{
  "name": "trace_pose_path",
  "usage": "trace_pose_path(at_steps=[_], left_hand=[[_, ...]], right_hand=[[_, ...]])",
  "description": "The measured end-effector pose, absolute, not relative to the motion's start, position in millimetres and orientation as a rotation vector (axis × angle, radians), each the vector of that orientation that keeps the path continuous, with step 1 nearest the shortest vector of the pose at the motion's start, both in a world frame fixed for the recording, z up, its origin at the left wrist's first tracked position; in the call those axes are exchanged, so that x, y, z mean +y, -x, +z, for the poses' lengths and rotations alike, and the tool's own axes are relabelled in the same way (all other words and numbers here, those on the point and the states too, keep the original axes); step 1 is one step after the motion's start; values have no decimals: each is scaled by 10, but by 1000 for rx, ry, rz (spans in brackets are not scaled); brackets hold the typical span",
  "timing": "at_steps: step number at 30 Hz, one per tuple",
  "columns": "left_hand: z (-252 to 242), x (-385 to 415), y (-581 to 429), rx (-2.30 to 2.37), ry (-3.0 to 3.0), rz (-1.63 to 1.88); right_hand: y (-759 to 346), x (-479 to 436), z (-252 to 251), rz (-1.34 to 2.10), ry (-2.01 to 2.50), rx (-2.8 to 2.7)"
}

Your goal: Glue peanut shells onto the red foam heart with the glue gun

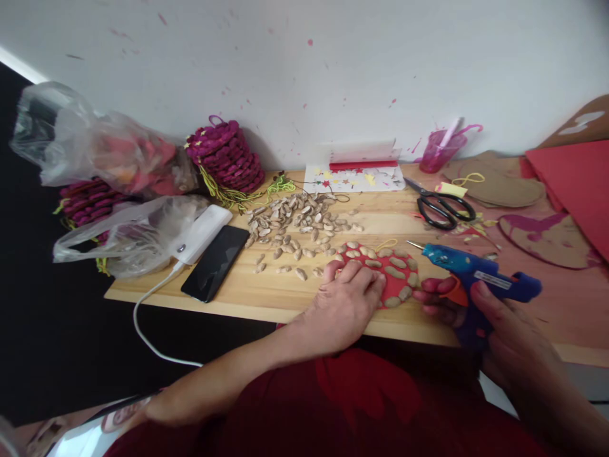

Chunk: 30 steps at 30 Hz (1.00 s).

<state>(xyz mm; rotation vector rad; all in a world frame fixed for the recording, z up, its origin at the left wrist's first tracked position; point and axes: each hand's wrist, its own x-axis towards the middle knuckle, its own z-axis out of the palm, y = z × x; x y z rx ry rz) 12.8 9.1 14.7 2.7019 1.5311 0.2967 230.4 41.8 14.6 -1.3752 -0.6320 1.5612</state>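
Red clothing (309, 406): nearest us, in front of the wooden table (276, 295).
Loose peanuts (297, 212): heaped with strays towards us; plenty remain unused, we judge.
Left hand (352, 301): fingers curled down onto the red disc (391, 287); we cannot tell whether they pinch anything.
Red disc: on the table near its front edge; laid-out peanuts (394, 272) line much of the rim, some sit inside, bare red remains, so we reckon it partly covered.
Right hand (509, 330): wrapped around the blue glue gun (469, 270), nozzle (415, 244) pointing left.
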Motion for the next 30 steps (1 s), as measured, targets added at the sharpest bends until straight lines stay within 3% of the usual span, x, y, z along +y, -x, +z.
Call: trace_pose_path(at_steps=[5, 12, 17, 30], left_hand=[[149, 53, -125, 1509, -2684, 341], [318, 117, 327, 1841, -2522, 839], [349, 204, 828, 2084, -2491, 722], [122, 361, 921, 2017, -2575, 597]], right_hand=[[-2285, 422, 169, 1572, 1352, -639], [-2283, 413, 152, 1571, 1323, -665], [-2312, 404, 130, 1601, 1280, -681], [-2312, 395, 145, 1597, 1241, -725]])
